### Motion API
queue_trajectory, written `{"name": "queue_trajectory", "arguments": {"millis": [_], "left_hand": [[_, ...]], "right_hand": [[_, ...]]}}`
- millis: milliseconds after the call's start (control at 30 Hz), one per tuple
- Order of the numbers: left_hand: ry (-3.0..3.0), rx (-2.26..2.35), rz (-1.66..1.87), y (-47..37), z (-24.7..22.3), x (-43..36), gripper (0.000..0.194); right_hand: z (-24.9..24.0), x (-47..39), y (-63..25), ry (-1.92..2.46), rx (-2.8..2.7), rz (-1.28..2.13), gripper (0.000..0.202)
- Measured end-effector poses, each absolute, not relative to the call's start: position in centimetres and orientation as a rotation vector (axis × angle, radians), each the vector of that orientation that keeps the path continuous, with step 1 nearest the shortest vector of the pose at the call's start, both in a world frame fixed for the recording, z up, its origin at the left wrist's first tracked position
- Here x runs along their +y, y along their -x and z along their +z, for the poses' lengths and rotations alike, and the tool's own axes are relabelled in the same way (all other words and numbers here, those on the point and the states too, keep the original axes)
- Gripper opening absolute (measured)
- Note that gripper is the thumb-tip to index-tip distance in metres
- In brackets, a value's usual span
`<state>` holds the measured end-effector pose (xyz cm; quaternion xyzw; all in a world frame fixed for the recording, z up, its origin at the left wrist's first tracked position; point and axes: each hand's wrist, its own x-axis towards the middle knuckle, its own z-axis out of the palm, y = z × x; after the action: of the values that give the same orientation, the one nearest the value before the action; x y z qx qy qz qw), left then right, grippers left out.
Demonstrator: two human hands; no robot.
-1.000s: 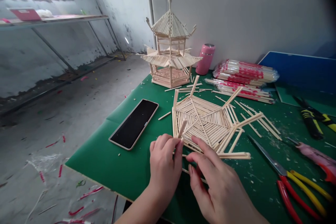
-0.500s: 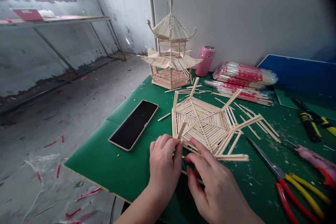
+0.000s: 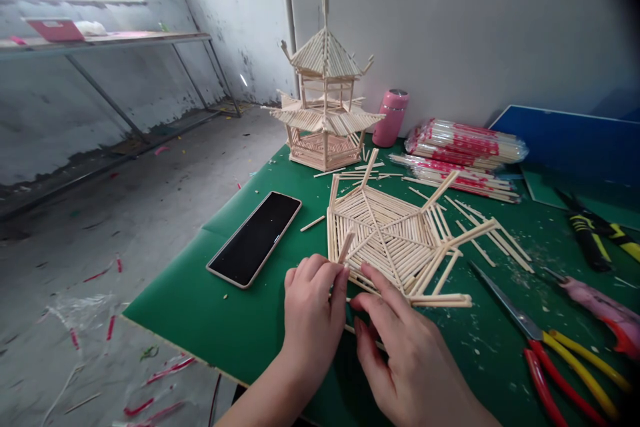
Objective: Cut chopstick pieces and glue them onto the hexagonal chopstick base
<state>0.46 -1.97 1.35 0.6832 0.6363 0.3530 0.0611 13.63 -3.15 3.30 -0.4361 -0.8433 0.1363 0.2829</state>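
A hexagonal lattice of pale wooden sticks point(image 3: 383, 230) lies on the green tabletop, with stick pairs jutting out from its corners. My left hand point(image 3: 315, 313) is closed at its near left corner, thumb and fingers pinched around the stick post point(image 3: 345, 247) there. Beside it, my right hand point(image 3: 405, 340) rests at the near edge, fingers bent and spread, index fingertip touching the lattice. Between and below the hands, a thin stick at the near edge is partly hidden by the right fingers.
Behind stands a stick pagoda point(image 3: 326, 107) beside a pink bottle point(image 3: 391, 118) and bagged sticks point(image 3: 463, 147). A phone point(image 3: 255, 239) lies left. Scissors point(image 3: 535, 333), a pink glue gun point(image 3: 603, 310) and pliers point(image 3: 593, 233) lie right, near loose sticks point(image 3: 493, 233).
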Motion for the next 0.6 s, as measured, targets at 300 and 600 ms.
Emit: {"name": "queue_trajectory", "arguments": {"millis": [300, 600], "left_hand": [[-2.062, 1.923, 1.039, -0.50, 1.58, -1.85, 0.018], [-2.034, 1.935, 1.056, -0.23, 1.20, -1.74, 0.012]], "right_hand": [[3.11, -3.12, -13.62, 1.176, -2.261, 0.390, 0.025], [3.01, -3.24, -13.72, 1.164, -2.265, 0.408, 0.026]]}}
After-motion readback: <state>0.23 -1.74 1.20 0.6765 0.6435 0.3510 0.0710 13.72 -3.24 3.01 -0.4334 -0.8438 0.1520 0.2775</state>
